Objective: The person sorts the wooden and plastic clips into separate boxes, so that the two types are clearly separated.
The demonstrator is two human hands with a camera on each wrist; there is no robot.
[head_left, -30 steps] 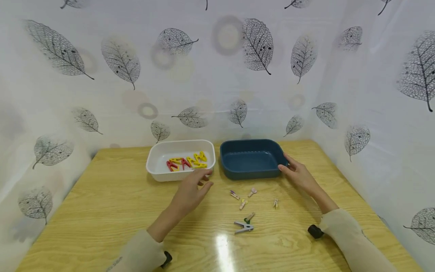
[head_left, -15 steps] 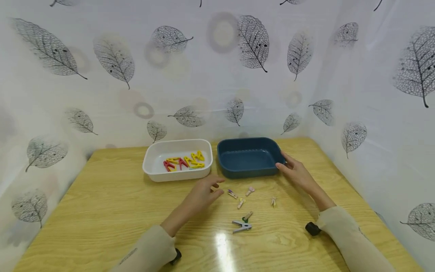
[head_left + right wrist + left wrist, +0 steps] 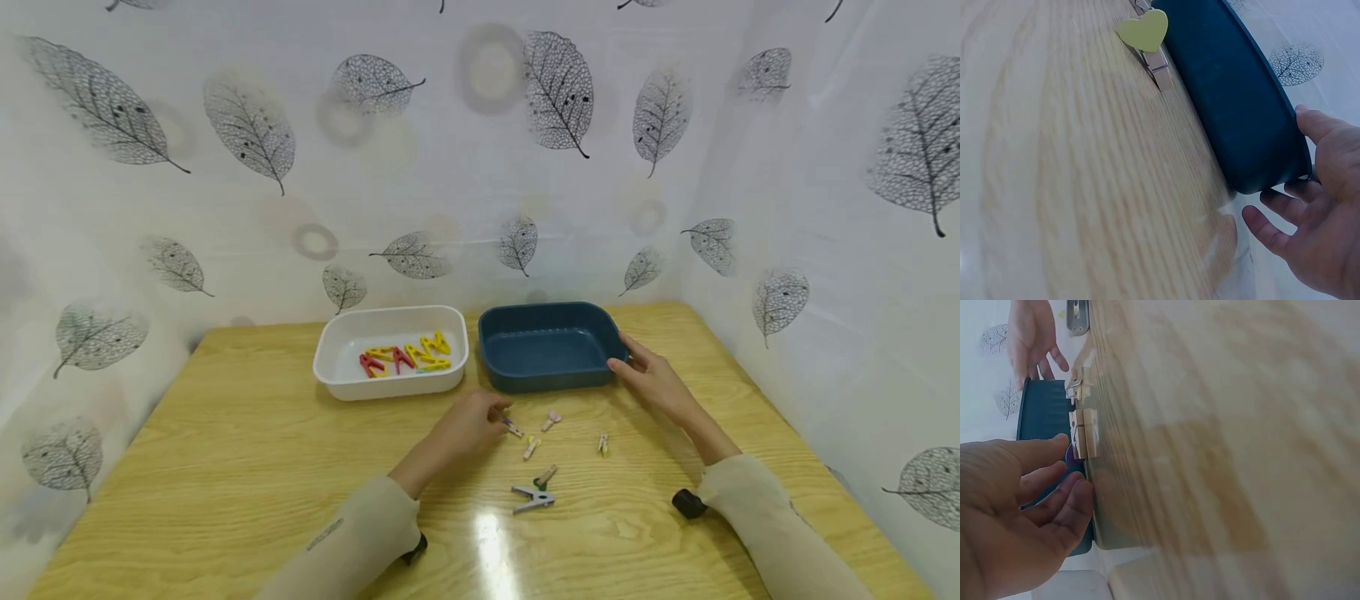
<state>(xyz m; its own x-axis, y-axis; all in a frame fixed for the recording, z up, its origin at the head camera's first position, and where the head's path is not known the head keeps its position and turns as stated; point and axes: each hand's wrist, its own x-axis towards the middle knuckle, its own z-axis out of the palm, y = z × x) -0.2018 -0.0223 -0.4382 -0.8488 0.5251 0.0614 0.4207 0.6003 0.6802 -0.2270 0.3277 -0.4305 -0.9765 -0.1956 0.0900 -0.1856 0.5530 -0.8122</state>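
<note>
My left hand (image 3: 472, 423) reaches low over the table at a small wooden clothespin (image 3: 1080, 434) with a purple end. Thumb and forefinger stand apart, their tips right at that end. My right hand (image 3: 654, 385) holds the right end of a dark blue plastic basin (image 3: 547, 382), thumb at the rim and fingers along the outside. Around the left hand lie more small wooden clothespins: one with a pink end (image 3: 552, 419), one with a yellow heart (image 3: 1145, 31), and one with a green end (image 3: 545, 477).
Left of the blue basin stands a white basin (image 3: 390, 388) holding several yellow and red plastic clips (image 3: 401, 358). A larger grey clip (image 3: 534, 498) lies nearer the front. Another small clothespin (image 3: 603, 443) lies to the right. A leaf-patterned curtain (image 3: 420, 167) hangs behind the wooden table (image 3: 247, 450).
My left hand has moved right from the front of the white basin to the purple-ended clothespin. The right hand has stayed at the blue basin. The head view has shifted slightly.
</note>
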